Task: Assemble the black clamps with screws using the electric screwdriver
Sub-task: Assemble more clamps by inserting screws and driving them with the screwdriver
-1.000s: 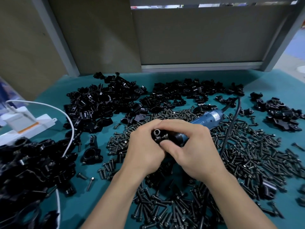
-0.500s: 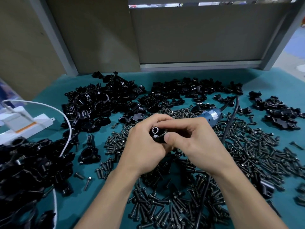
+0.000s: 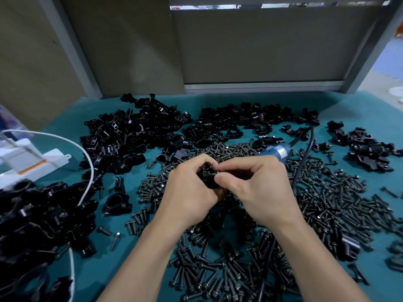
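My left hand (image 3: 189, 192) grips a black clamp (image 3: 206, 174) over the middle of the table, its round bore facing up. My right hand (image 3: 255, 188) grips the blue electric screwdriver (image 3: 277, 152), whose dark front end points left into the clamp's side; the bit and any screw there are hidden by my fingers. The screwdriver's blue rear sticks out behind my right hand, and its black cable (image 3: 305, 158) runs off to the back right. Loose black screws (image 3: 327, 205) cover the teal mat (image 3: 122, 258) around and under both hands.
Piles of black clamps lie at the back left (image 3: 130, 136), back middle (image 3: 250, 118), far right (image 3: 368, 149) and near left (image 3: 32, 225). One single clamp (image 3: 116, 200) sits left of my hands. A white device (image 3: 28, 160) with a white cable (image 3: 87, 166) stands at the left edge.
My right hand has slid back along the screwdriver and moved slightly right, so the clamp shows more between my hands. The clamp stays in my left hand.
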{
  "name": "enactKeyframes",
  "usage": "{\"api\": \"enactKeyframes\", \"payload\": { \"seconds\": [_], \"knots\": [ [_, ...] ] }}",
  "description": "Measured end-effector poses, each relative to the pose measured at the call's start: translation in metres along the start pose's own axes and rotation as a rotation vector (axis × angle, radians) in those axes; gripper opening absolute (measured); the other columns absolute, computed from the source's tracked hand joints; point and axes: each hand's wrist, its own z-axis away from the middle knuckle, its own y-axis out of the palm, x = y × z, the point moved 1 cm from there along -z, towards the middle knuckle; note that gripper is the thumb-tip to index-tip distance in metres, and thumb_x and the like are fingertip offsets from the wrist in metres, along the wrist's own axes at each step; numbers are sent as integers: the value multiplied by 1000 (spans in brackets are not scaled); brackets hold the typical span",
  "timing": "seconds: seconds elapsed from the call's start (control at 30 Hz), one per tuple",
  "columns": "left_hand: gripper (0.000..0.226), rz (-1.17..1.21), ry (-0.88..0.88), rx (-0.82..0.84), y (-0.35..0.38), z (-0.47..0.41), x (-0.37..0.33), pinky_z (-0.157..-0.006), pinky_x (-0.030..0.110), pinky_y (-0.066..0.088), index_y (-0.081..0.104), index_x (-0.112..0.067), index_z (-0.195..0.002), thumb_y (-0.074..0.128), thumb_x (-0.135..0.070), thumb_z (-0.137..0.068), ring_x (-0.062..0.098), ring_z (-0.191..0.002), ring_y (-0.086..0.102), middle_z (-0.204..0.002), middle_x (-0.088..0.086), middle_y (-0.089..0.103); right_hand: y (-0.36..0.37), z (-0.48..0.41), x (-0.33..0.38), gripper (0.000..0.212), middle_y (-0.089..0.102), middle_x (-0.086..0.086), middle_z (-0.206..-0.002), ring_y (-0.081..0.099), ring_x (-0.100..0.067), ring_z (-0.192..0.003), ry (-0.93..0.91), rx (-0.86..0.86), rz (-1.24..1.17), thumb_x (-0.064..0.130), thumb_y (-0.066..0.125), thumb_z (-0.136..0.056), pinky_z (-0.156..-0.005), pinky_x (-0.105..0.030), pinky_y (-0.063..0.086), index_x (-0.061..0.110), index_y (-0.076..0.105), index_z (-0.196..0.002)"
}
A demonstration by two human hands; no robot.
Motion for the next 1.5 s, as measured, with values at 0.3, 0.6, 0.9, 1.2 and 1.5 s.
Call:
{"api": "enactKeyframes", "payload": {
  "seconds": [0.3,0.6,0.9,1.2,1.5],
  "knots": [
    [29,312,-24,159,-3,-4,1,-60,34,52,76,-24,-87,87,-14,-62,17,-65,64,-75,1,72,-6,-5,-7,21,78,14,-78,75,-6,-77,58,25,-34,12,86,-82,-73,-29,62,32,84,-87],
    [14,262,-29,186,-2,-5,4,-54,31,39,74,-20,-72,87,-20,-67,15,-54,52,-61,-2,63,-3,-3,-6,20,76,12,-70,72,-8,-68,43,12,3,13,85,-82,-63,-27,59,34,84,-82],
    [22,67,-79,139,-4,-5,5,-48,27,38,74,-28,-73,85,-8,-75,7,-48,49,-55,-11,59,-1,2,-2,14,75,22,-76,72,-1,-72,-52,24,172,19,90,-79,-66,-21,58,30,84,-85],
    [37,-1,-43,-22,-6,1,-3,-38,16,35,74,-41,-76,88,-7,-70,-1,-41,50,-52,-18,62,-1,2,-1,7,73,16,-81,68,-5,-78,-161,96,311,19,83,-86,-71,-32,57,26,83,-88],
    [30,-173,187,-107,-9,7,-5,-61,18,50,78,-34,-83,72,-6,-72,2,-79,66,-80,-20,71,2,0,-2,26,60,23,-71,57,0,-74,-122,214,332,24,66,-100,-63,-12,39,38,66,-78]
  ]
}}
